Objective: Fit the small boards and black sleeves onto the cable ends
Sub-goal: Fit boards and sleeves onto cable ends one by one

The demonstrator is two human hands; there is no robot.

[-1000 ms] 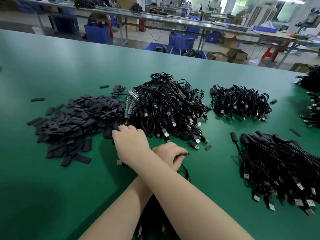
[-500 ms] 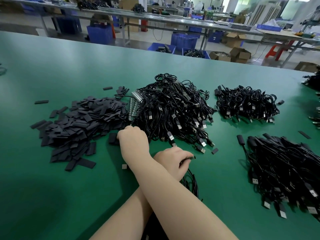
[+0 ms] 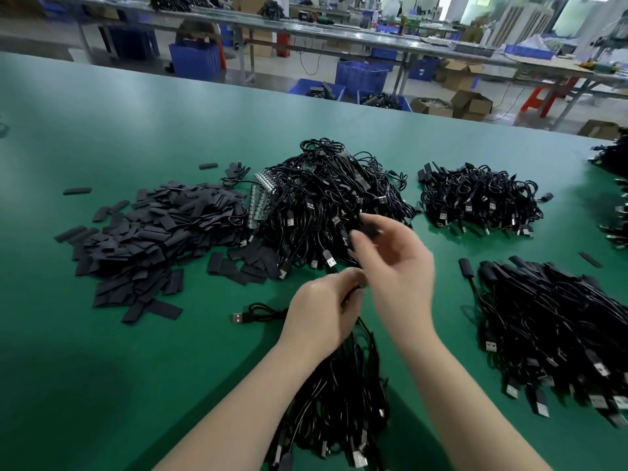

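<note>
Crowding the green tabletop (image 3: 102,334) are a heap of flat black sleeves (image 3: 153,232) at left, a tangled cable pile (image 3: 323,205) in the middle with a strip of small boards (image 3: 260,202) at its left edge, and more cable bundles (image 3: 479,202) to the right. The left hand (image 3: 323,314) curls its grip around a black cable (image 3: 261,312) whose plug lies on the tabletop. The right hand (image 3: 397,266) hovers just above, blurred, fingers bent around something dark; I cannot tell what.
</note>
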